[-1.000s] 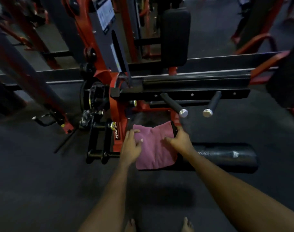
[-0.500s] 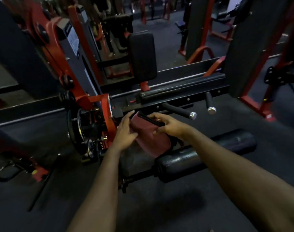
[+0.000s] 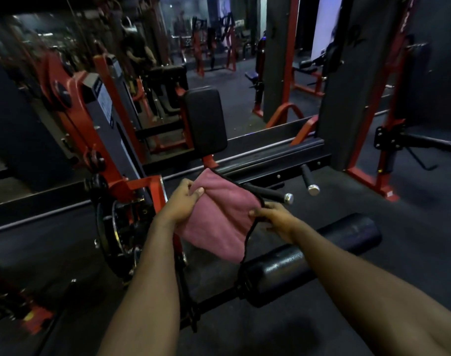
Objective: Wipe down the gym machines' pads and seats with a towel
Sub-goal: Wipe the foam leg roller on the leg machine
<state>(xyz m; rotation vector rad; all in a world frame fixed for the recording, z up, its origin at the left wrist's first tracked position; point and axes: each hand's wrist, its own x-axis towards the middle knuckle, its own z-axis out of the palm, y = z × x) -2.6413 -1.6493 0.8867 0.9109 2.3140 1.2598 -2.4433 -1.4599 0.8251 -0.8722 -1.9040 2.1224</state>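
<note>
the left hand (image 3: 183,204) pinches the upper left corner of the pink towel (image 3: 219,217), thumb on the near face and fingers curled behind it. the right hand (image 3: 273,219) grips the towel's right edge, fingers closed round the black trim (image 3: 246,242) that runs down that side. between the two hands the cloth is held up in the air, spread out and sagging toward its lower corner, which hangs just above the left end of the black roller pad (image 3: 309,260). that roller lies low and near, slanting up to the right, on a thin bar from the red and black machine (image 3: 121,191) at the left. just beyond the towel two black handles (image 3: 270,194) with chrome caps stick out from a dark rail (image 3: 270,163); the nearer one passes just behind the towel's top edge. farther back an upright black back pad (image 3: 206,119) stands on a red post. a grey panel (image 3: 103,104) on the machine's slanted column carries a label, its print too blurred to read. the floor (image 3: 373,227) is dark and matte. the room is dim, with a red-framed rack (image 3: 368,176) at the right and more red frames far behind.
</note>
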